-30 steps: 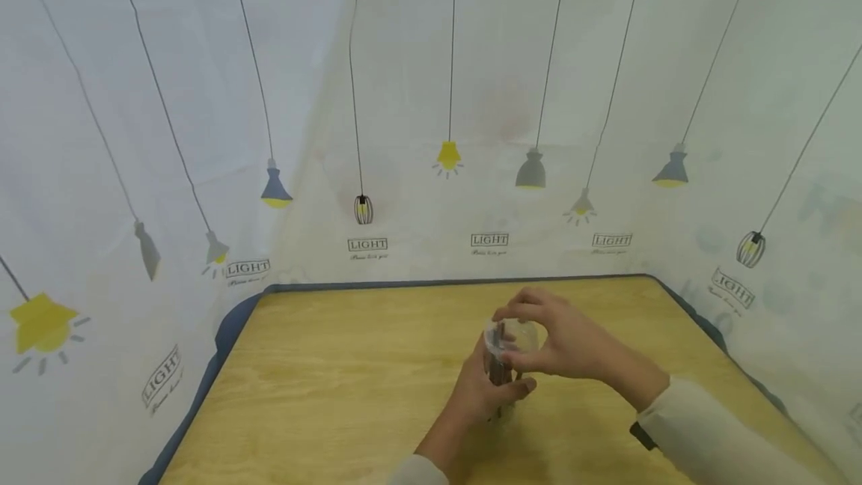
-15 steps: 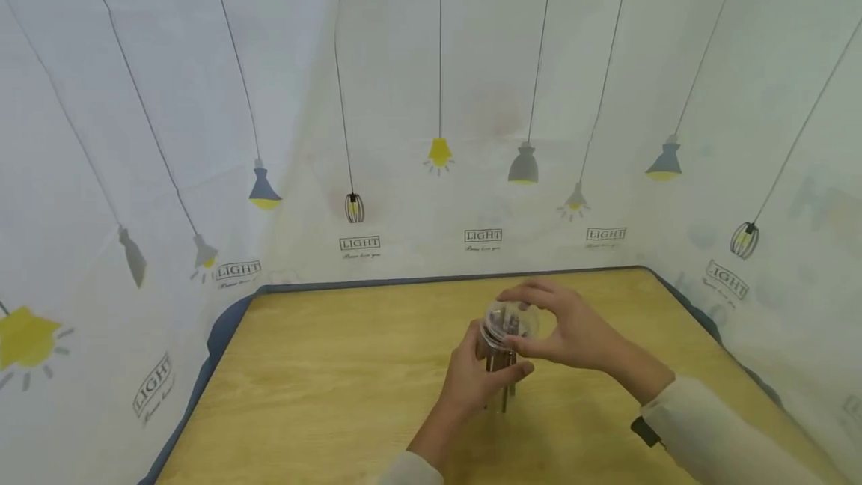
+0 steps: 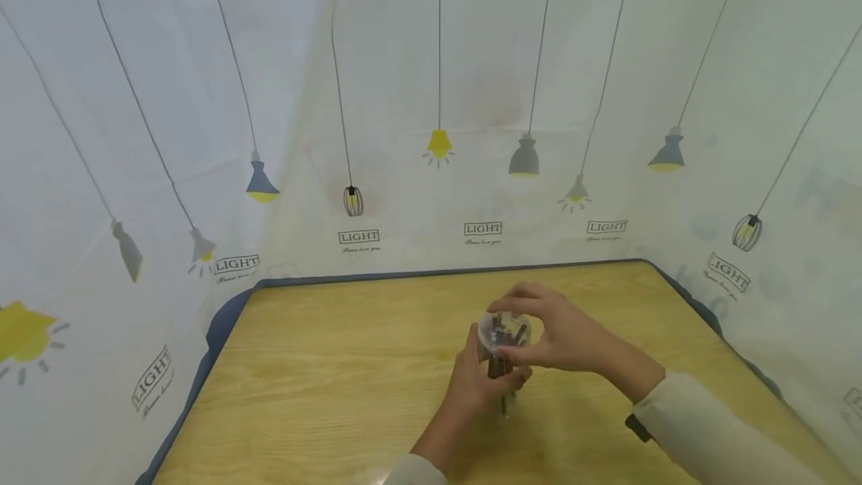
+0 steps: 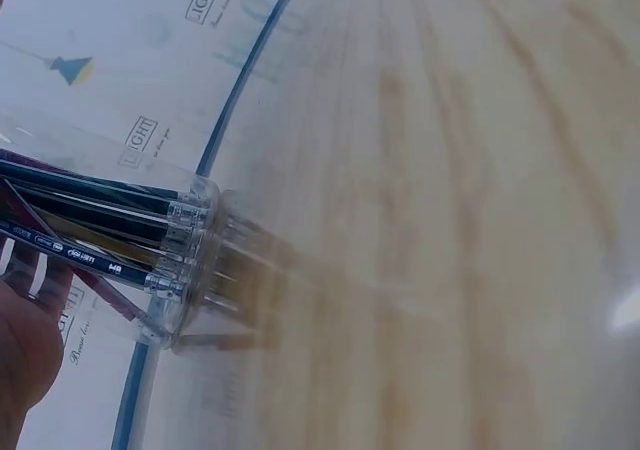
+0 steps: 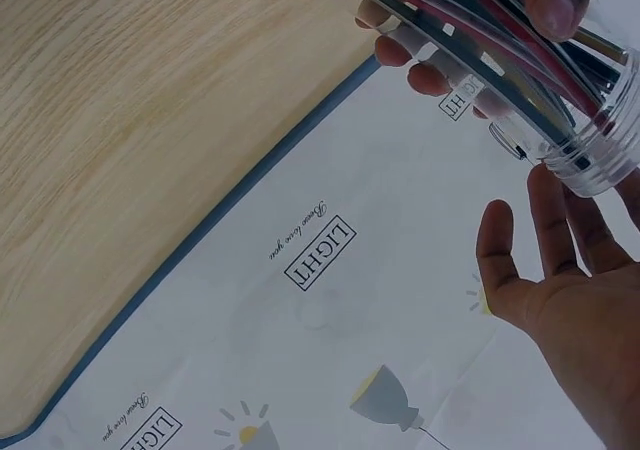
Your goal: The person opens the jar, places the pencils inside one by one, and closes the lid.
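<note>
A clear jar (image 3: pixel 497 367) full of pencils (image 4: pixel 100 235) stands roughly upright, its base right at the wooden tabletop in the left wrist view. Dark and reddish pencils show through its wall. My left hand (image 3: pixel 468 384) grips the jar's body, thumb on the near side and fingers behind. Over the top, my right hand (image 3: pixel 562 331) holds the round clear lid (image 3: pixel 503 333) by its edge, thumb in front and fingers at the back. In the right wrist view the lid's ridged rim sits at the mouth, with my right fingertips (image 5: pixel 545 185) against it.
The wooden table (image 3: pixel 323 365) carries the jar right of its middle. White sheeting (image 3: pixel 404 81) printed with lamps and the word LIGHT rises behind and at both sides, with a blue border (image 3: pixel 417 274) along the table's edges.
The lid was tilted over the jar's mouth half a second ago and now lies flatter on it. My right hand has come slightly lower and left; my left hand keeps its hold.
</note>
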A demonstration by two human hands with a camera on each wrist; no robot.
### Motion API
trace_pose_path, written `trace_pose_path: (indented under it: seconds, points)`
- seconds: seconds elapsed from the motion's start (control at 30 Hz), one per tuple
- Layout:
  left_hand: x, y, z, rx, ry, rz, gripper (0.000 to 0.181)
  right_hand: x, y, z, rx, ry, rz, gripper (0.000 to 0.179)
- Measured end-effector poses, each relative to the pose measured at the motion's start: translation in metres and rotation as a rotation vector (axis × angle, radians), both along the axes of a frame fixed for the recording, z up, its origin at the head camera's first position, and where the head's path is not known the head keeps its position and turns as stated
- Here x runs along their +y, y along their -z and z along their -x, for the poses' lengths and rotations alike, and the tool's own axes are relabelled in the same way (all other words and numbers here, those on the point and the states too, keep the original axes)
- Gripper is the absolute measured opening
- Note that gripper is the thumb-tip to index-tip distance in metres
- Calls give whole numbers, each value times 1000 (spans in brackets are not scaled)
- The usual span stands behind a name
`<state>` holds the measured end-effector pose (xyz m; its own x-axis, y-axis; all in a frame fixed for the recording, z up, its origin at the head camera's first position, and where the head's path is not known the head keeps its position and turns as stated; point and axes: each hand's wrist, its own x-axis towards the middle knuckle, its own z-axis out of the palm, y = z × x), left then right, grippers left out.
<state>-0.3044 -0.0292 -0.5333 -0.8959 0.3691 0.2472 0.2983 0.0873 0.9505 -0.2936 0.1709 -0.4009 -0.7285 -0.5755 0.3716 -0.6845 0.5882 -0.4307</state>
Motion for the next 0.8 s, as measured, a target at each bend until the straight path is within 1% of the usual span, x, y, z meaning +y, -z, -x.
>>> trace_pose_path:
  seconds: [0.2, 0.23, 0.3, 0.47, 0.63, 0.73, 0.8]
  points:
    - [1, 1, 1, 11, -8, 21, 79, -4, -4, 1, -23, 46, -46, 54]
    - [1, 1, 1, 11, -9, 24, 79, -3, -5, 1, -28, 44, -50, 53]
    - [1, 1, 1, 1, -10, 20, 78, -3, -7, 1, -37, 48, -59, 52]
    - [1, 0, 0, -15, -17, 17, 74, 1, -8, 0, -24, 60, -72, 52]
    - [0, 0, 0, -6, -8, 27, 75, -2, -7, -1, -9, 21, -37, 49]
    - [0, 0, 0, 0, -6, 26, 76, -4, -8, -1, 4, 23, -58, 50]
    - [0, 1, 0, 4, -5, 20, 77, -6, -9, 0, -6, 30, -75, 51]
